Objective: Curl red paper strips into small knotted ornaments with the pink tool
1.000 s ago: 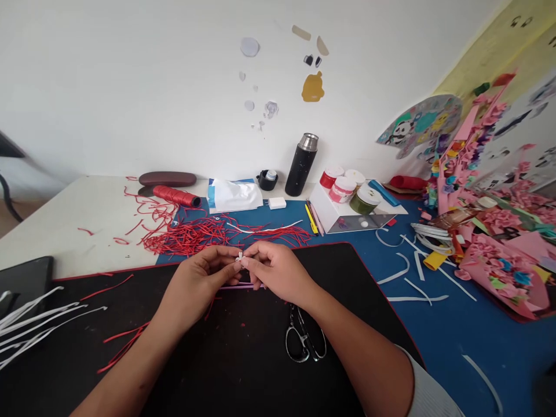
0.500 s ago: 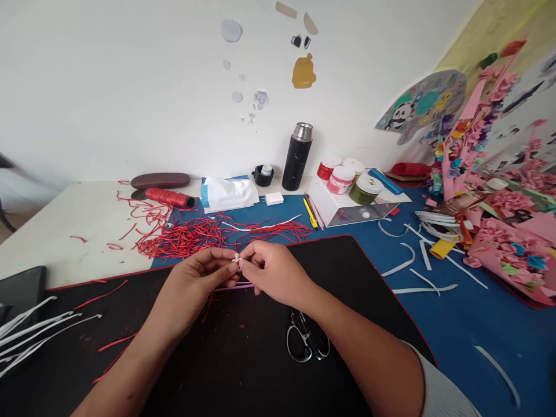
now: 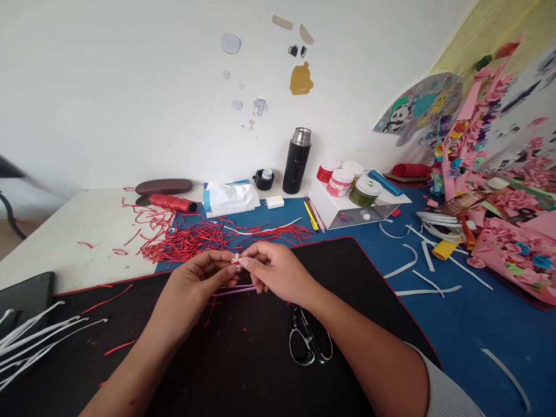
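Okay, head view, the only one: white loops (image 3: 237,258), with a bit of red at the middle, are sitting between the fingertips above the black mat (image 3: 238,359). Left hand (image 3: 193,286) is pinching them from the left, thumb against index; right hand (image 3: 278,272) is closing thumb and index on the right edge, other fingers curling under. Exact contact is hiding behind the right thumb, can't tell. Handling, my guess: they're weighing next to nothing, bending easily, probably not slippery, not brittle but likely losing shape if squeezed or tugged. Best hold is probably at the red middle, with the loops staying free. Purple strands (image 3: 234,288) are running just below the fingers, unclear if attached. Scissors (image 3: 309,354) are lying near the right forearm, red cord pile (image 3: 186,240) is spreading beyond the hands, spool (image 3: 174,202) behind it.
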The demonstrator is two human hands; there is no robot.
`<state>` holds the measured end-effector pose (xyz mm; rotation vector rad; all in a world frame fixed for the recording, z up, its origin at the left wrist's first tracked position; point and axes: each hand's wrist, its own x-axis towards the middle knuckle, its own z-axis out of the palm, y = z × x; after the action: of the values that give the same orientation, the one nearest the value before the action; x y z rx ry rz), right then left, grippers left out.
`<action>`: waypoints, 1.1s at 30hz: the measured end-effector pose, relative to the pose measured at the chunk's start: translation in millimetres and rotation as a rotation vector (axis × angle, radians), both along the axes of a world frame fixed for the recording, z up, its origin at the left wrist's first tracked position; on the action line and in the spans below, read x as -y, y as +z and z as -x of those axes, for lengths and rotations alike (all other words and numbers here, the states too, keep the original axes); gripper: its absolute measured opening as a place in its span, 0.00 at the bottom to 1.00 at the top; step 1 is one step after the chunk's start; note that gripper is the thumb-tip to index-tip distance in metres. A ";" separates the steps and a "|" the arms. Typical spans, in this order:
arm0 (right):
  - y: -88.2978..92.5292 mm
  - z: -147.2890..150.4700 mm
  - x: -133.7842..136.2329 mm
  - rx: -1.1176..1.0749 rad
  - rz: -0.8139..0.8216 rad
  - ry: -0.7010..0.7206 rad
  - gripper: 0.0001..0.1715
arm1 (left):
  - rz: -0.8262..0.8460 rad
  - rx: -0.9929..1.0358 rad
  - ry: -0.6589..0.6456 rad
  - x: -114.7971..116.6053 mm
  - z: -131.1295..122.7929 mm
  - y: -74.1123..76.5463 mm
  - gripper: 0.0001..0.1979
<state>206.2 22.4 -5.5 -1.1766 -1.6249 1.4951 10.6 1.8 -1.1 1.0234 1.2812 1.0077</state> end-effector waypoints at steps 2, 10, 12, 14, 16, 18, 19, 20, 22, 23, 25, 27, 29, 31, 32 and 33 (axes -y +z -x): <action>0.6 -0.4 -1.0 -0.028 0.028 -0.012 0.06 | -0.007 -0.008 -0.001 0.2 -0.2 0.8 0.27; 1.4 -0.3 -2.0 -0.045 0.040 -0.013 0.08 | -0.020 0.020 0.000 1.7 -0.7 0.8 0.28; 0.8 -0.4 -1.7 -0.047 0.034 -0.009 0.08 | -0.019 0.025 -0.006 1.8 -0.9 0.6 0.27; 0.5 -0.4 -1.5 -0.052 0.035 -0.001 0.08 | -0.020 0.026 -0.006 1.8 -0.9 0.4 0.26; 0.4 -0.3 -1.4 -0.056 0.041 0.004 0.08 | -0.021 0.022 -0.004 1.9 -0.9 0.5 0.26; 0.4 0.0 -1.4 -0.057 0.050 0.006 0.08 | -0.026 0.012 -0.005 2.1 -0.8 1.0 0.26; 0.5 0.2 -1.4 -0.058 0.054 0.008 0.08 | -0.030 0.006 -0.006 2.3 -0.8 1.3 0.26; 0.5 0.4 -1.4 -0.060 0.059 0.009 0.08 | -0.033 0.001 -0.006 2.4 -0.8 1.7 0.25; 0.7 0.9 -1.3 -0.065 0.071 0.011 0.08 | -0.035 -0.002 0.000 2.7 -1.0 2.5 0.25; 0.8 1.2 -1.1 -0.067 0.076 0.010 0.07 | -0.033 0.000 0.004 2.7 -1.2 2.8 0.25; 0.9 1.7 -0.8 -0.065 0.083 0.005 0.07 | -0.025 0.008 0.009 2.5 -1.6 3.1 0.26; 1.0 2.2 -0.6 -0.059 0.086 0.000 0.08 | -0.017 0.015 0.015 2.1 -1.8 3.0 0.26; 0.9 2.7 -0.6 -0.057 0.087 -0.005 0.08 | -0.012 0.016 0.017 1.8 -1.8 2.8 0.27; 0.4 3.1 -0.7 -0.062 0.088 -0.008 0.08 | -0.008 0.017 0.019 1.8 -1.6 2.8 0.27; 0.1 3.3 -0.7 -0.065 0.089 -0.009 0.08 | -0.006 0.017 0.020 1.9 -1.5 2.7 0.28; -0.4 3.5 -0.7 -0.064 0.088 -0.012 0.08 | -0.004 0.016 0.022 1.9 -1.4 2.7 0.28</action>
<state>202.7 23.1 -5.8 -1.1710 -1.5206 1.5949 12.1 -0.2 1.6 1.0041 1.2801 1.0338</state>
